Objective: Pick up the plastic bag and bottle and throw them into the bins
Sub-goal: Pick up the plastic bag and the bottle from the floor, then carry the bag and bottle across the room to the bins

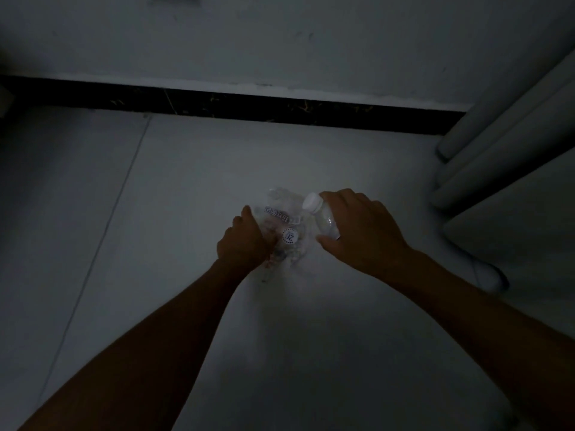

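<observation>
A crumpled clear plastic bag (284,227) with printed marks lies on the pale floor in the middle of the dim head view. My left hand (242,241) is closed on the bag's left side. A clear plastic bottle (323,216) with a white cap lies tilted just right of the bag, cap pointing up-left. My right hand (361,231) wraps over the bottle's body, with fingers and thumb curled around it. The lower part of the bottle is hidden under that hand.
A white wall with a black skirting strip (280,112) runs across the far side. Pale curtain folds (504,144) hang at the right, with a white shoe-like object (490,275) below them. A tile seam (102,237) crosses the floor at left. No bin is in view.
</observation>
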